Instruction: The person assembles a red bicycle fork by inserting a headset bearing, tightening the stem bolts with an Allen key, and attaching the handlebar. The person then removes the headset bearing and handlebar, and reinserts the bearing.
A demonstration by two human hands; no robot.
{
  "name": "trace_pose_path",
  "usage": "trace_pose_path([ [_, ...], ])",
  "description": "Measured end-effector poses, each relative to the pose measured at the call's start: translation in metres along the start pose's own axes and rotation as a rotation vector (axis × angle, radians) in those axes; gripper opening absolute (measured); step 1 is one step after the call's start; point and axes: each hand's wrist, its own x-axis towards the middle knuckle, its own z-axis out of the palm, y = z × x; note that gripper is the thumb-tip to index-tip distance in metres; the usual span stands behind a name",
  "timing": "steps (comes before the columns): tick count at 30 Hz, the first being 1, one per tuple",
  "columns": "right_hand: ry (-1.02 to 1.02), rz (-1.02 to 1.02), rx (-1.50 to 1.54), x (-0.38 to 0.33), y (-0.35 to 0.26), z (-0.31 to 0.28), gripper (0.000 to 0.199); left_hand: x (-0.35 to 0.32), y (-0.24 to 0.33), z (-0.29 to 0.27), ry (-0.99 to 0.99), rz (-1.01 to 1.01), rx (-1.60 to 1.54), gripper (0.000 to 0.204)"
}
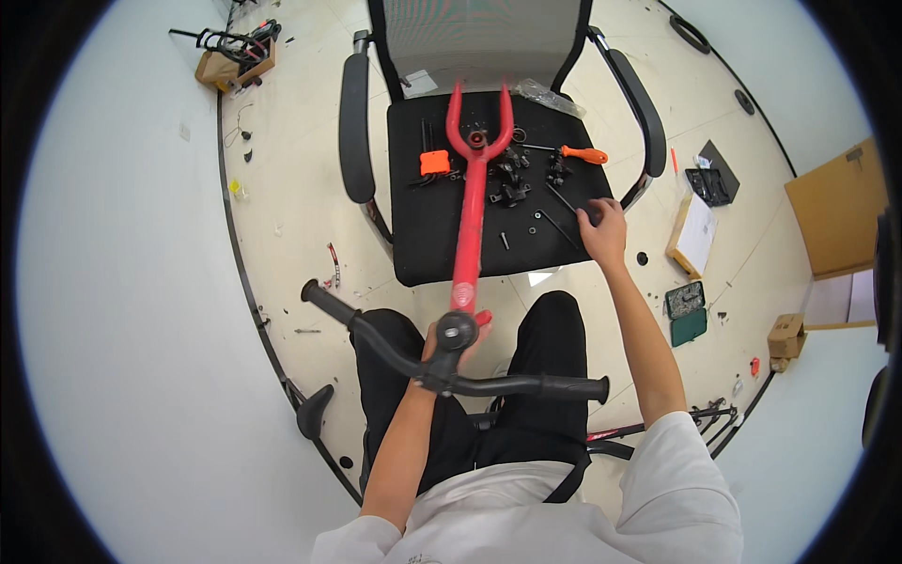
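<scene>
A red bicycle fork [470, 197] lies along the black seat of an office chair [427, 240], its two blades pointing away from me. Black handlebars [395, 350] are fixed to its near end. My left hand [453, 346] grips the stem just under the handlebars. My right hand [601, 230] reaches to the seat's right edge, fingers closing on a black hex key [564, 202]. Small black parts [512, 179], a bolt [505, 241], an orange-handled screwdriver [583, 154] and an orange tool [433, 162] lie on the seat.
An open green case [687, 312], a black bit case [709, 185] and a flat box [693, 233] lie on the floor at right. Cardboard boxes [836, 207] stand far right. A black saddle [314, 411] is at lower left, more bicycle parts [235, 52] at upper left.
</scene>
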Motion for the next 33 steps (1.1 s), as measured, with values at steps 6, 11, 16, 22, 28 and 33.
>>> trace_pose_path([
  [6, -0.163, -0.021, 0.385, -0.005, -0.052, 0.041, 0.019, -0.016, -0.012, 0.009, 0.080, -0.449, -0.463, 0.032],
  [11, -0.124, -0.039, 0.389, -0.031, -0.054, 0.071, 0.009, -0.014, -0.027, -0.006, -0.077, -0.471, -0.581, 0.042],
  [16, -0.066, -0.072, 0.411, -0.037, -0.052, 0.072, 0.006, -0.015, -0.021, -0.003, -0.018, -0.431, -0.424, 0.044],
  [22, -0.081, -0.084, 0.438, -0.036, -0.051, 0.072, 0.006, -0.011, -0.034, 0.000, -0.062, -0.378, -0.601, 0.043],
  [28, -0.087, -0.126, 0.363, -0.037, -0.051, 0.070, 0.008, -0.010, -0.041, -0.006, -0.068, -0.335, -0.657, 0.045],
  [33, -0.131, -0.038, 0.447, -0.033, -0.056, 0.054, 0.012, -0.012, -0.053, -0.007, -0.058, -0.289, -0.697, 0.045],
])
